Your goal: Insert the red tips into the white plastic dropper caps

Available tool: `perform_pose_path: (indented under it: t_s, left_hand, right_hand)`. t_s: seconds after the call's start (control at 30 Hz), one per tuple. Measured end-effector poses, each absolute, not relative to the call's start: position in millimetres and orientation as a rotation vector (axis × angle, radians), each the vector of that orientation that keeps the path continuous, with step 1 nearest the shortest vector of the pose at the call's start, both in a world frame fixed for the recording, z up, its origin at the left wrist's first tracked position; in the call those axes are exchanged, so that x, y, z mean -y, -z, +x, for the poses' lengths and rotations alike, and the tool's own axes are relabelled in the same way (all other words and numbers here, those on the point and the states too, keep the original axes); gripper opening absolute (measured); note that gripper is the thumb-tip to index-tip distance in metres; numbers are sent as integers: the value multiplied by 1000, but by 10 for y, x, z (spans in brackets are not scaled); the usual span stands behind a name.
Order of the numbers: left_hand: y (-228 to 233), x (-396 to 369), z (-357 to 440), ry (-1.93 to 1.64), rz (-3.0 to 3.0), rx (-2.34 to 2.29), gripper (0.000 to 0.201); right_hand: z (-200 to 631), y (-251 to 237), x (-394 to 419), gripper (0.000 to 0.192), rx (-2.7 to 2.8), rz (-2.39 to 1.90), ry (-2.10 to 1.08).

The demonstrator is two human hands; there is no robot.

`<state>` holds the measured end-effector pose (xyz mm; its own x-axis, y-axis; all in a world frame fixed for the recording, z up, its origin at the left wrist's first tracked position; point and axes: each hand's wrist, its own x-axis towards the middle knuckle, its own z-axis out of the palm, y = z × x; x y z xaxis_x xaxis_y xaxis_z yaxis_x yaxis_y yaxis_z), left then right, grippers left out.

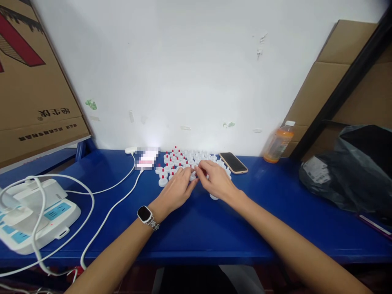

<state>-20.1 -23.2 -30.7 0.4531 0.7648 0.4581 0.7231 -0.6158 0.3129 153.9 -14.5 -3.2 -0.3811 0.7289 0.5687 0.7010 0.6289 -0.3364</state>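
Blue desk [275, 228] against a white wall carries a cluster of small white caps with red tips [183, 160], between a charging cable [122, 192] and a phone [233, 162]. Left hand [176, 188] and right hand [216, 178] meet at the cluster's near edge, fingertips pinching one small piece; whether either grip is clenched cannot be told. Handling one cap at a time looks wisest, lest neighbours scatter.

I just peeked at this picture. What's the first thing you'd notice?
Probably the cluster of little white caps with red tips at the back of the bright blue table, by the white wall. The left hand and the right hand meet right on them, fingertips together. Next, the orange drink bottle at the right and the phone lying beside the caps.
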Motion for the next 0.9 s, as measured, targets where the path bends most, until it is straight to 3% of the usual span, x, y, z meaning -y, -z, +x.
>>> perform_pose_path:
  t_s: [0.13, 0.3, 0.43, 0.6, 0.77, 0.9]
  left_hand:
    - [306, 235, -216, -809, 2705, -1314, 17]
    - [282, 255, -205, -819, 2680, -1296, 15]
    - [237, 225, -149, -960, 2580, -1266, 19]
    - [289, 111, -178, -1041, 2390, -1263, 56]
    - [362, 54, -285, -958, 2415, -1313, 32]
    - [354, 64, -278, -968, 2427, -1320, 26]
  right_hand:
    - [1570, -7, 167, 27, 2367, -1144, 242]
    - [1524, -30, 188, 24, 2451, -1127, 356]
    - [1509, -104, 154, 27, 2286, -1161, 135]
    - [1732, -244, -154, 29, 2114, -1222, -139]
    - [1958, -245, -538, 20, 2286, -1403, -51]
    - [1921, -202, -667, 21, 2388, -1471, 56]
